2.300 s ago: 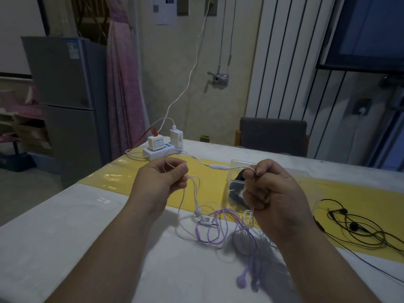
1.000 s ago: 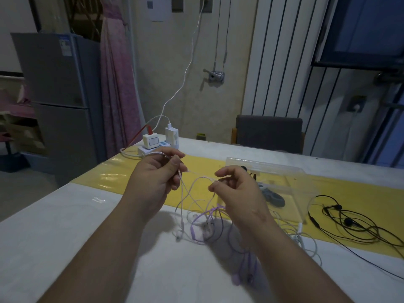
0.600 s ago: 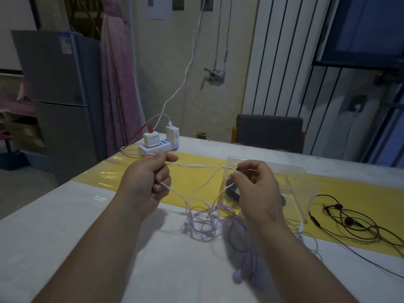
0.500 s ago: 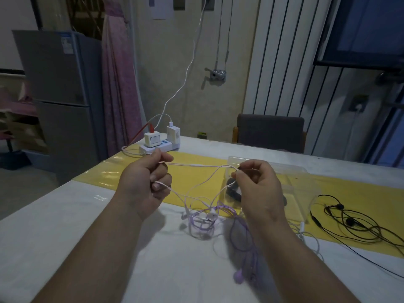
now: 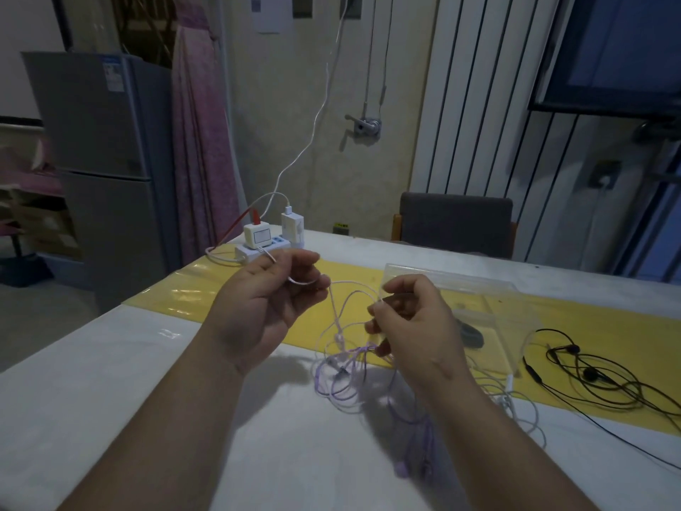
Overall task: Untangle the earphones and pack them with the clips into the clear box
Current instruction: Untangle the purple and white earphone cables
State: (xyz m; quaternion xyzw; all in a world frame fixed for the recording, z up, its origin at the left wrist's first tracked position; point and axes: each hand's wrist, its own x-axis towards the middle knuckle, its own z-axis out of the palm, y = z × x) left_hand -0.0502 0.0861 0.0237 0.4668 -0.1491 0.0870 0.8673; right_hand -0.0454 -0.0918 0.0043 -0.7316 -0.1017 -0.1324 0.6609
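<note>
both hands [image 5: 265,304] pinching tangled earphones [image 5: 342,366]

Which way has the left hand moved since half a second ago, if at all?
Yes. Against the power strip, the left hand has shifted right, toward the clear box and the right hand, slackening the earphone cord they hold.

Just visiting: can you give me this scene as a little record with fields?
left hand: holds a pale earphone cable
right hand: pinches the same cable
purple and white earphones: tangled on the table below the hands
clear box: on the yellow mat behind the right hand
black earphones: loose, right of the box
</note>
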